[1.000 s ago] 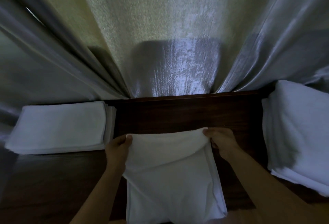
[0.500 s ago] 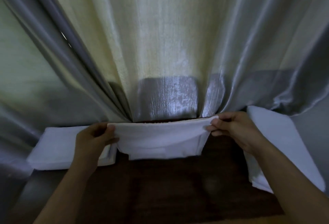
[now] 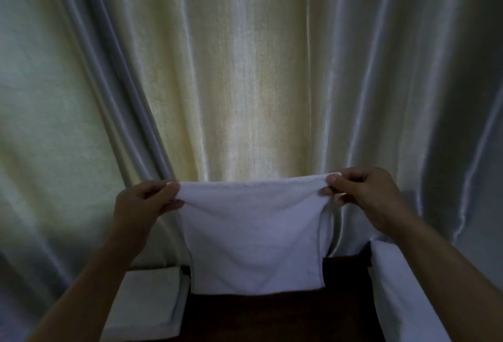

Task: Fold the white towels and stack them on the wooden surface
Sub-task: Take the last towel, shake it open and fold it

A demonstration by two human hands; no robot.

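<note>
White towel [image 3: 255,243] hangs in the air between our hands, above the dark wooden surface [image 3: 272,317] and in front of the curtain [image 3: 245,69]. Left hand [image 3: 144,203] pinches the top left corner, right hand [image 3: 362,194] the top right; top edge taut. We judge the step as mid-fold. Folded stack [image 3: 147,303] sits lower left, more towels [image 3: 402,301] at right. Next move calls for bringing the corners together evenly, then laying it flat.

Held towel [image 3: 253,235]: white matt terry cloth, soft nap. Curtain [image 3: 245,69]: glossy satin-like fabric. Wooden surface [image 3: 272,317]: dark, smooth wood
</note>
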